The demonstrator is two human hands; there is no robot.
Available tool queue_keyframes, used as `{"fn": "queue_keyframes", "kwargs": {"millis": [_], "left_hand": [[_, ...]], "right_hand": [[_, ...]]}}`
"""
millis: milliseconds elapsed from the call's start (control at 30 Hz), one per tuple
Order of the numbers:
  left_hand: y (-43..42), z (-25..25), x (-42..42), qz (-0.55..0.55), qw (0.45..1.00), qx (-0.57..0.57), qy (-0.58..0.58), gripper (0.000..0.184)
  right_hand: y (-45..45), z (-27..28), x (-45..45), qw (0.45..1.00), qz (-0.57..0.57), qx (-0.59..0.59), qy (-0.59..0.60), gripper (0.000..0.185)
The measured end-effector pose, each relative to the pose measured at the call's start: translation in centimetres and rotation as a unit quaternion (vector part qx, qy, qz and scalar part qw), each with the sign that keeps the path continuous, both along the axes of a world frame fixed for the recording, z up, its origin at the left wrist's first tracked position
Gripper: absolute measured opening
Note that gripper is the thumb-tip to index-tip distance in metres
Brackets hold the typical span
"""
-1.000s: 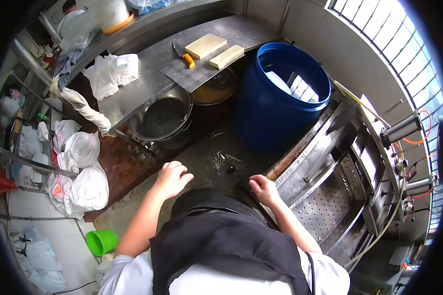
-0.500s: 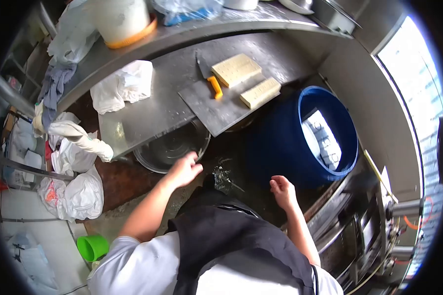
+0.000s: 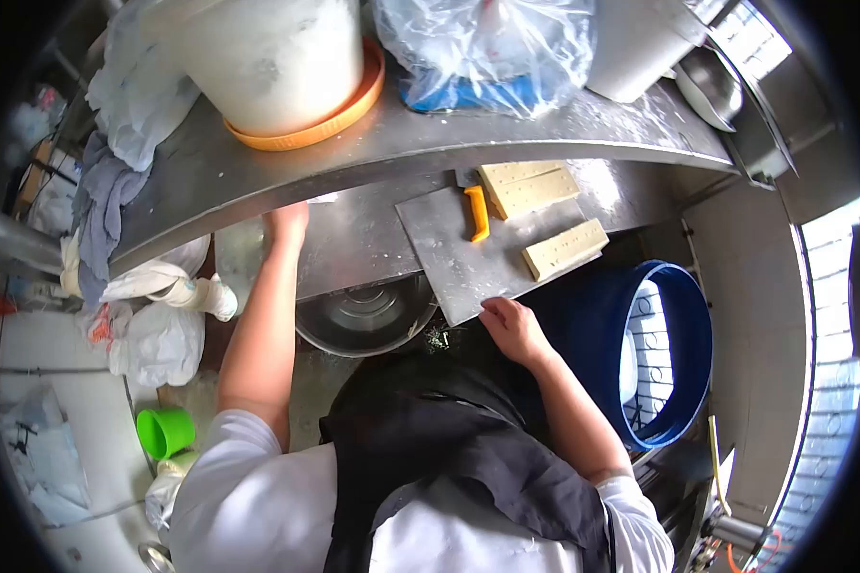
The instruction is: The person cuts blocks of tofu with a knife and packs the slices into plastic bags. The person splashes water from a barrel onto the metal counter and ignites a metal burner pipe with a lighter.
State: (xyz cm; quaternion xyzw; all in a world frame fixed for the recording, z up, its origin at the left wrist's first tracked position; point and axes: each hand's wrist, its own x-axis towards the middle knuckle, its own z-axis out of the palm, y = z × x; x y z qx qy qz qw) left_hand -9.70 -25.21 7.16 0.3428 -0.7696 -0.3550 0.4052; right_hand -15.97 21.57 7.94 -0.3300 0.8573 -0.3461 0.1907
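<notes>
My left hand (image 3: 287, 222) reaches in under the shelf's edge, and its fingers are hidden there. Beside it a small bit of white cloth or bag (image 3: 325, 198) shows. Loosely curled, my right hand (image 3: 514, 329) is at the near edge of a flat metal board (image 3: 449, 272); nothing shows in its fingers, and I cannot tell whether it touches the edge. Lying on the board are a yellow-handled knife (image 3: 477, 214), its blade mostly hidden, a pale dotted block (image 3: 527, 187) and a narrower pale block (image 3: 565, 249).
Above the table runs a steel shelf (image 3: 411, 143) with a white bucket (image 3: 277, 67) and a plastic bag (image 3: 487, 57). A metal basin (image 3: 363, 315) sits below the table edge. A blue barrel (image 3: 702, 372) stands at right, a green cup (image 3: 165, 433) at lower left.
My view has shifted, so the shelf looms larger. My left hand has moved forward under the shelf, toward where the white bag lay. My right hand has come up to the board's edge.
</notes>
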Motion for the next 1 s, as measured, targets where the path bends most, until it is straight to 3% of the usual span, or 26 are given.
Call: {"fn": "queue_keyframes", "kwargs": {"millis": [67, 133, 233, 300, 333, 367, 433, 500, 533, 567, 600, 667, 700, 767, 800, 867, 900, 967, 1000], "left_hand": [[2.3, 0.6, 2.8, 0.043, 0.996, 0.04, -0.06, 0.032], [5.0, 0.7, 6.1, 0.017, 0.987, 0.154, 0.034, 0.029], [7.1, -0.1, 11.9, 0.031, 0.994, 0.101, 0.02, 0.03], [8.6, 2.0, 15.0, 0.086, 0.98, 0.166, 0.065, 0.033], [8.3, 2.8, 16.2, 0.104, 0.981, 0.155, 0.059, 0.034], [7.0, 1.6, 17.9, 0.118, 0.981, 0.145, 0.053, 0.036], [7.8, 2.8, 18.1, 0.225, 0.964, 0.136, 0.037, 0.038], [5.9, -2.6, 19.7, 0.264, 0.952, -0.07, -0.135, 0.042], [7.1, -1.9, 18.5, 0.257, 0.956, 0.046, -0.132, 0.046], [7.0, -4.4, 18.2, 0.234, 0.955, 0.129, -0.127, 0.051], [6.3, -7.8, 18.1, 0.214, 0.93, 0.211, -0.21, 0.058], [6.5, -12.4, 15.8, 0.204, 0.935, 0.27, -0.104, 0.056], [6.3, -14.6, 14.6, 0.204, 0.935, 0.273, -0.099, 0.056], [5.6, -17.8, 12.6, 0.149, 0.971, 0.168, -0.08, 0.046], [5.1, -16.0, 12.0, 0.144, 0.972, 0.168, -0.077, 0.046], [4.1, -9.0, 11.0, 0.106, 0.951, 0.272, -0.099, 0.044], [3.0, -7.6, 10.2, 0.14, 0.931, 0.32, -0.108, 0.046], [0.8, -7.5, 10.0, 0.131, 0.952, 0.268, -0.062, 0.05], [-1.0, -8.4, 10.9, 0.118, 0.938, 0.311, -0.093, 0.051]], "right_hand": [[-3.4, -1.0, -2.6, 0.998, 0.055, -0.017, 0.008, 0.028], [-7.6, -2.8, -5.0, 0.992, 0.112, -0.052, 0.034, 0.028], [-15.5, -3.6, -8.1, 0.984, 0.169, -0.04, 0.031, 0.034], [-21.2, -6.0, -9.0, 0.974, 0.119, -0.144, 0.124, 0.042], [-24.0, -8.1, -9.4, 0.973, 0.135, -0.149, 0.117, 0.042], [-26.9, -10.3, -9.8, 0.963, 0.119, -0.159, 0.184, 0.045], [-29.5, -10.4, -9.2, 0.946, 0.112, -0.176, 0.248, 0.048], [-31.2, -9.8, -8.8, 0.967, 0.237, -0.079, 0.049, 0.08], [-31.9, -10.4, -7.7, 0.971, 0.224, -0.053, 0.061, 0.077], [-31.9, -10.1, -6.8, 0.975, 0.199, -0.092, -0.018, 0.069], [-32.2, -11.4, -5.8, 0.982, 0.155, -0.109, 0.019, 0.064], [-32.1, -11.6, -4.2, 0.986, 0.099, -0.127, 0.048, 0.057], [-31.8, -11.2, -3.5, 0.993, 0.083, -0.084, 0.023, 0.062], [-32.3, -14.5, -2.2, 0.99, 0.023, -0.114, 0.074, 0.069], [-32.1, -14.6, -1.8, 0.996, 0.023, -0.071, 0.04, 0.074], [-32.8, -14.6, -1.7, 0.996, 0.012, -0.077, 0.049, 0.066], [-33.2, -14.6, -1.8, 0.996, 0.02, -0.067, 0.05, 0.063], [-32.9, -12.6, -1.8, 0.991, 0.03, -0.113, 0.064, 0.054], [-32.5, -12.2, -2.2, 0.991, 0.029, -0.132, -0.007, 0.049]]}}
